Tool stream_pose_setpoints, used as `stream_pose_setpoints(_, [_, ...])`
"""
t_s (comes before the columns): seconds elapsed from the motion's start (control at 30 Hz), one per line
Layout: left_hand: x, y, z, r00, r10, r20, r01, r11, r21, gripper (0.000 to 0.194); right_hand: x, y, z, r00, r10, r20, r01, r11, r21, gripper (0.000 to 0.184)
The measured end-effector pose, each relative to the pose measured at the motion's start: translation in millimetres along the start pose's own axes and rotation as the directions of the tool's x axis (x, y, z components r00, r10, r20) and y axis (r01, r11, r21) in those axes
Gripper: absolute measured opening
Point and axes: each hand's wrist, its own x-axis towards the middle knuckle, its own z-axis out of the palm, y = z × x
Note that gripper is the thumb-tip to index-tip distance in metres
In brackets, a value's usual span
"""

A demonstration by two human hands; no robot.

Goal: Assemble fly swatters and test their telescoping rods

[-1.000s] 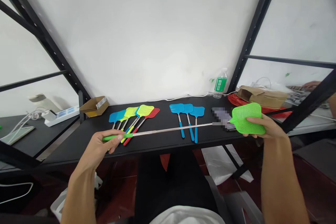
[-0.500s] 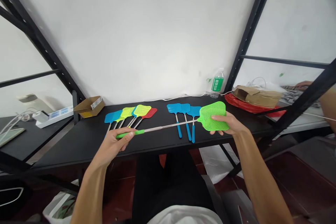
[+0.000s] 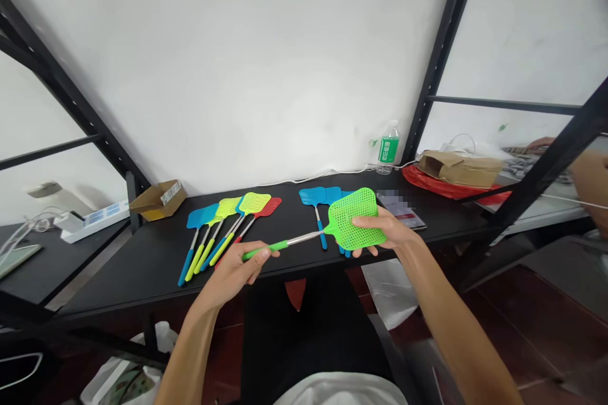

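A green fly swatter (image 3: 357, 218) with a telescopic metal shaft is held level above the table's front edge. My left hand (image 3: 242, 266) is closed around its green handle. My right hand (image 3: 384, 228) pinches the perforated head, thumb on top and fingers beneath. Behind the head lie blue fly swatters (image 3: 312, 196), partly covered by it. Further left, several fly swatters lie fanned out with handles toward me: a blue one (image 3: 202, 216), yellow ones (image 3: 255, 203) and a red one (image 3: 270, 207).
The black table (image 3: 137, 259) stands against a white wall. A small open cardboard box (image 3: 159, 200) and a power strip (image 3: 97, 221) are at left. At right are a water bottle (image 3: 388, 149), a flat package (image 3: 403, 210), and a brown carton (image 3: 458, 168) on red plastic. Another person's arm (image 3: 591, 177) shows far right.
The swatter's shaft has become much shorter, its head and handle now closer together. My left hand moved right and my right hand moved left. The flat package has come into view.
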Motion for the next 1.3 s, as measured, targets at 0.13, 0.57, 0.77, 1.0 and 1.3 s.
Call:
stream_pose_setpoints(0.13, [0.9,-5.6,1.2,1.0,-0.018,0.012,0.018,1.0,-0.001,0.045,-4.1,-1.4,-4.5,0.998,0.023,-0.051,-0.024,0.999,-0.037,0.047])
stream_pose_setpoints(0.57, [10.2,-13.2,35.7,0.998,-0.065,-0.022,0.067,0.996,0.063,0.044,6.5,2.3,-50.5,0.816,-0.055,-0.575,0.086,0.996,0.026,0.051])
stream_pose_setpoints(0.77, [35.0,-33.7,59.2,0.934,-0.074,-0.349,0.177,0.945,0.274,0.059,-3.7,2.4,-78.2,0.701,-0.129,-0.702,0.185,0.983,0.004,0.047])
stream_pose_setpoints(1.0, [68.8,-19.6,82.2,0.912,-0.225,-0.342,0.382,0.768,0.514,0.062,-1.1,2.1,-71.9,0.735,-0.131,-0.665,0.187,0.982,0.013,0.043])
stream_pose_setpoints(1.3, [53.4,-16.8,73.4,0.958,-0.161,-0.236,0.281,0.687,0.671,0.065,5.4,4.6,-61.0,0.757,-0.121,-0.642,0.144,0.989,-0.016,0.037])
